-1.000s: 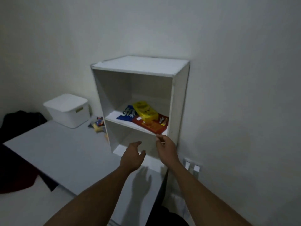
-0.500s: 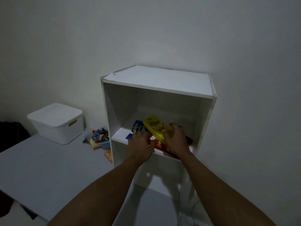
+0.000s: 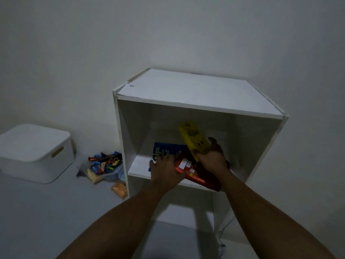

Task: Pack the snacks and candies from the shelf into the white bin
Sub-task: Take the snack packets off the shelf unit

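Reaching into the white shelf [image 3: 196, 94], well right of the lidded white bin [image 3: 33, 146] on the surface [image 3: 37, 212], I curl my left hand [image 3: 166, 170] over the glossy red packet [image 3: 197, 176] overlapping a blue packet [image 3: 168, 148] on the middle board, while my right hand [image 3: 212, 158] grips a long yellow packet [image 3: 194, 139], tilted upward.
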Demonstrator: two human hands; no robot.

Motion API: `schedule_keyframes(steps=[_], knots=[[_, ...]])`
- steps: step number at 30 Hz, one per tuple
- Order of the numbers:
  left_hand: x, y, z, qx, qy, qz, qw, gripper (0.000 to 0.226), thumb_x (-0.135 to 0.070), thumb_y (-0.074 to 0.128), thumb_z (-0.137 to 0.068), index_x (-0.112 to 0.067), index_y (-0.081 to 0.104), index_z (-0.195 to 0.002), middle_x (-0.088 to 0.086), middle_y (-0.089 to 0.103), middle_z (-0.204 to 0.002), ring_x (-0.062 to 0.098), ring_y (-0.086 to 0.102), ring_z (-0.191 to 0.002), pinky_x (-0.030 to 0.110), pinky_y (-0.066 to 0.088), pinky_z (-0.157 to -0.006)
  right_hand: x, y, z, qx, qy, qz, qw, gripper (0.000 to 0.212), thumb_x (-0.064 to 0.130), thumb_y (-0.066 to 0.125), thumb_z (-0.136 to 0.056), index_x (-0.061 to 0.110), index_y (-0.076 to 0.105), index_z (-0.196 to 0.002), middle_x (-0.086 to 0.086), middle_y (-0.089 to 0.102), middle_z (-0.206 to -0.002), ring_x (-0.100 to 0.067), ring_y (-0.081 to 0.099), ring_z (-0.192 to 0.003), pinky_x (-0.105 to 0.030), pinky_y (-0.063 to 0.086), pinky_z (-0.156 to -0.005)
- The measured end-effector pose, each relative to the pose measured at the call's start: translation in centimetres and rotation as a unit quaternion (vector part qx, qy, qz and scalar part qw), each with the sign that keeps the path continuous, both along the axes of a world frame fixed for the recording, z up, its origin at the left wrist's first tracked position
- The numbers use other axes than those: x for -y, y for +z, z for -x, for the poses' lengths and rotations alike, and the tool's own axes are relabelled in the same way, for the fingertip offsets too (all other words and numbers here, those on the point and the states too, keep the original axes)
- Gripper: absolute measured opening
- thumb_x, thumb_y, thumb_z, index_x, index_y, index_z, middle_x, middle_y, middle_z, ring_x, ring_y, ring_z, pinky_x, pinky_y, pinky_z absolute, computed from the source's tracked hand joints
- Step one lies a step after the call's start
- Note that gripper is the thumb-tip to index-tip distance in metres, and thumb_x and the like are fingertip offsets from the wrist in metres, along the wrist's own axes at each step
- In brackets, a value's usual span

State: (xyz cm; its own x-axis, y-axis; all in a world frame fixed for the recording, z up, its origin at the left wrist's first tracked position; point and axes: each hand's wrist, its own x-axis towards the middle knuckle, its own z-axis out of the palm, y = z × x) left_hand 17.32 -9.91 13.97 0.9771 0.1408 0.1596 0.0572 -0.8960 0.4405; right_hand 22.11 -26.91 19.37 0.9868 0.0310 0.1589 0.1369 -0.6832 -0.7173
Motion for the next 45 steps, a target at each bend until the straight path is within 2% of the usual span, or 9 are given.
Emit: schedule_keyframes(steps=[9, 14, 18, 21, 25, 30, 35, 40, 45], knots=[[-3.4, 0.4, -1.0, 0.065, 0.093, 0.086, 0.99, 0.024, -0.031, 0.058, -0.088, -0.021, 0.054, -0.11, 0.002, 0.067, -0.102, 0.027, 0.059, -0.105, 0.049, 0.041, -0.095, 0.6, 1.0, -0.6, 0.03, -0.073, -0.111, 0.991, 0.088, 0.043, 0.075, -0.079, 0.022, 0.027, -0.149, -0.011, 0.054, -0.138, -0.029, 0.058, -0.115, -0.036, 0.05, -0.091], [-4.2, 2.0, -0.6, 0.036, 0.13, -0.025, 0.991, 0.048, -0.041, 0.053, -0.088, -0.015, 0.048, -0.128, 0.011, 0.054, -0.126, 0.032, 0.046, -0.12, 0.05, 0.037, -0.098, 0.6, 0.9, -1.4, 0.03, -0.072, -0.115, 0.99, 0.091, 0.044, 0.076, -0.079, 0.021, 0.025, -0.151, -0.011, 0.051, -0.141, -0.028, 0.055, -0.12, -0.031, 0.045, -0.089], [-3.2, 2.6, -2.1, 0.061, -0.003, -0.062, 0.996, 0.066, -0.069, 0.035, -0.079, -0.027, 0.05, -0.128, 0.006, 0.051, -0.131, 0.034, 0.042, -0.128, 0.064, 0.018, -0.108, 0.2, 0.5, -1.9, 0.042, -0.077, -0.106, 0.991, 0.093, 0.051, 0.073, -0.077, 0.025, 0.023, -0.15, -0.01, 0.051, -0.141, -0.028, 0.056, -0.119, -0.035, 0.048, -0.09], [-1.6, 2.1, -2.4, -0.025, -0.072, -0.024, 0.997, 0.103, -0.099, 0.036, -0.054, -0.046, 0.028, -0.142, 0.002, 0.026, -0.156, 0.036, 0.018, -0.144, 0.074, -0.006, -0.107, 0.1, -0.1, -2.2, 0.043, -0.082, -0.104, 0.99, 0.094, 0.05, 0.074, -0.077, 0.024, 0.023, -0.151, -0.01, 0.05, -0.141, -0.028, 0.055, -0.121, -0.033, 0.047, -0.091], [-0.7, 0.4, -2.3, -0.117, -0.056, -0.064, 0.989, 0.127, -0.107, 0.028, -0.037, -0.038, 0.032, -0.143, 0.009, 0.037, -0.151, 0.037, 0.03, -0.14, 0.076, -0.007, -0.105, 0.4, -1.3, -2.8, 0.028, -0.084, -0.096, 0.991, 0.099, 0.055, 0.074, -0.072, 0.029, 0.019, -0.151, -0.009, 0.052, -0.139, -0.029, 0.056, -0.121, -0.041, 0.049, -0.095], [-0.7, 0.0, -3.0, -0.052, -0.018, -0.039, 0.998, 0.11, -0.101, 0.038, -0.046, -0.036, 0.039, -0.135, 0.0, 0.054, -0.135, 0.028, 0.048, -0.126, 0.064, 0.012, -0.112, 0.8, -2.5, -3.7, 0.019, -0.084, -0.103, 0.991, 0.1, 0.054, 0.075, -0.073, 0.029, 0.019, -0.151, -0.009, 0.054, -0.136, -0.027, 0.058, -0.117, -0.043, 0.051, -0.094], [-1.0, 0.0, -3.4, 0.055, -0.002, 0.007, 0.998, 0.093, -0.088, 0.059, -0.054, -0.031, 0.048, -0.127, -0.004, 0.062, -0.117, 0.02, 0.059, -0.105, 0.042, 0.041, -0.095, 0.1, -2.6, -4.2, 0.008, -0.084, -0.154, 0.984, 0.108, 0.064, 0.074, -0.062, 0.034, 0.018, -0.149, -0.005, 0.053, -0.14, -0.024, 0.058, -0.118, -0.045, 0.052, -0.097], [-1.7, 0.2, -3.7, 0.12, -0.031, 0.0, 0.992, 0.081, -0.059, 0.075, -0.067, -0.029, 0.045, -0.136, 0.0, 0.056, -0.125, 0.02, 0.062, -0.098, 0.033, 0.052, -0.08, -0.7, -2.7, -4.9, -0.007, -0.074, -0.152, 0.986, 0.109, 0.065, 0.073, -0.06, 0.03, 0.021, -0.149, -0.006, 0.051, -0.141, -0.027, 0.054, -0.124, -0.044, 0.049, -0.101], [-3.0, 0.1, -4.3, 0.122, -0.038, -0.018, 0.992, 0.083, -0.016, 0.078, -0.074, -0.027, 0.039, -0.146, 0.007, 0.045, -0.145, 0.029, 0.066, -0.102, 0.036, 0.057, -0.081, -1.3, -3.1, -4.8, -0.022, -0.072, -0.162, 0.984, 0.113, 0.072, 0.068, -0.056, 0.032, 0.018, -0.15, -0.006, 0.051, -0.14, -0.025, 0.054, -0.124, -0.045, 0.048, -0.102]])
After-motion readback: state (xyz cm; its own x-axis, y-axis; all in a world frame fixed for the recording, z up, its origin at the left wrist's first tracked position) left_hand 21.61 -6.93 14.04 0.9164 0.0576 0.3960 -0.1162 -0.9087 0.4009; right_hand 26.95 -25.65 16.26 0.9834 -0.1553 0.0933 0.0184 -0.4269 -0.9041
